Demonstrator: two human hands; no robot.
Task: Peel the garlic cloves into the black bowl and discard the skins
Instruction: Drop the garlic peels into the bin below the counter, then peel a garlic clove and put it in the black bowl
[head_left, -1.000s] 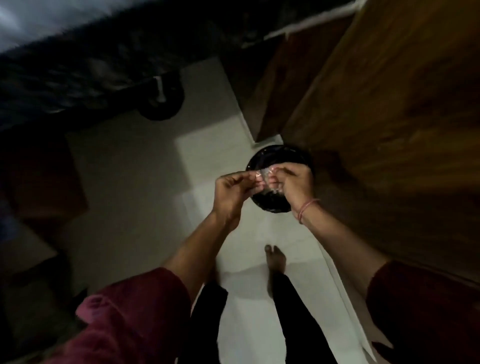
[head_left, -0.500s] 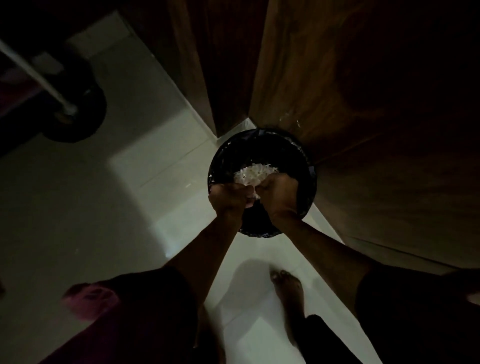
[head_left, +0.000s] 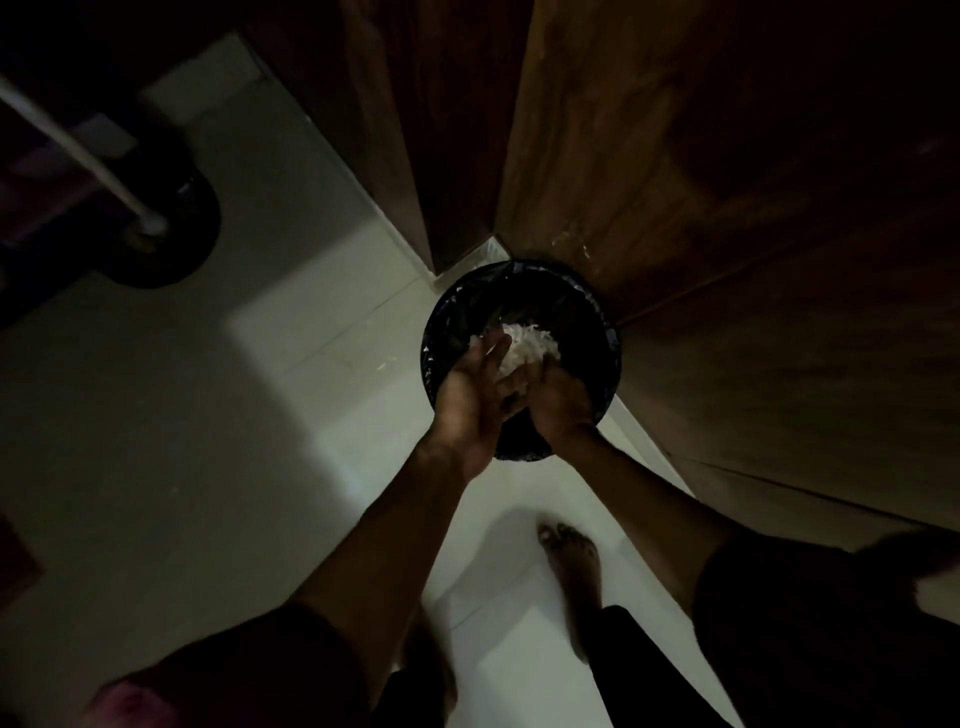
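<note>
Just beyond the left hand, spread flat, and the right hand, whose fingers I cannot make out, pale skins lie in the bin.

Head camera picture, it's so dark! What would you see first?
The bright heap of white papery garlic skins jumps out first, inside the round bin with a black plastic liner in the middle of the frame. Just over it are the person's left hand, its fingers spread, and right hand. Below them a bare foot stands on the pale tiled floor.
</note>
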